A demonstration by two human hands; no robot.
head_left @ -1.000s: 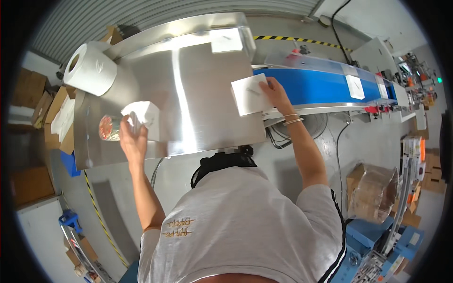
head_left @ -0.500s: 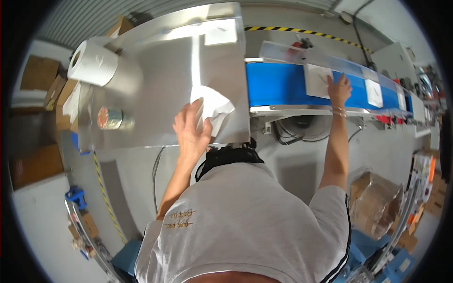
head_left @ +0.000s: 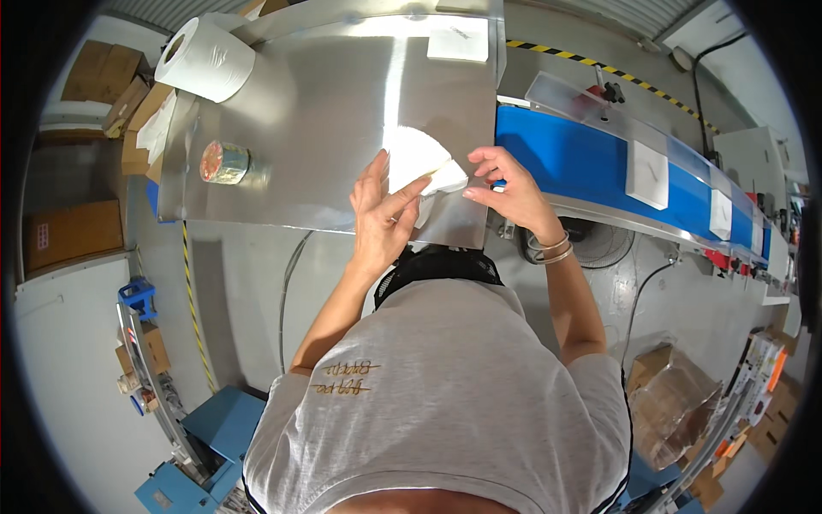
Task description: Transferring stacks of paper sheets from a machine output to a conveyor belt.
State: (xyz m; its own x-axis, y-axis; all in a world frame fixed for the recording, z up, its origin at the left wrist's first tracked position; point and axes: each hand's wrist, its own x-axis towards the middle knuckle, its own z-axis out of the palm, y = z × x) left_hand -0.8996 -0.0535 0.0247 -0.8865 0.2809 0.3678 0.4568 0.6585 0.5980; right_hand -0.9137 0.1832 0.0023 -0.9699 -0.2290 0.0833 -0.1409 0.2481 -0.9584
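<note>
My left hand (head_left: 385, 212) pinches a white, fan-shaped piece that looks like folded paper (head_left: 417, 154), with the thumb lying across its lower edge. The piece is just above the metal table (head_left: 317, 128), near its front right corner. To its right, my right hand (head_left: 516, 195) has its thumb and fingers apart and nothing visible between them. Those fingertips stop close to the paper's right corner without touching it. On the blue conveyor belt (head_left: 556, 158) beyond my right hand lies a flat white packet (head_left: 648, 174), and another white packet (head_left: 721, 214) is farther along.
A big white roll (head_left: 214, 60) and a roll of tape (head_left: 224, 163) stand on the table's left side. Another flat white packet (head_left: 458, 39) lies at its far right. A clear guard (head_left: 629, 116) runs along the belt's far side. A plastic-wrapped box (head_left: 672, 403) sits at lower right.
My right hand has come back from the packet on the belt to beside the paper. That packet has shifted right along the belt. My left hand now pinches the paper's lower edge.
</note>
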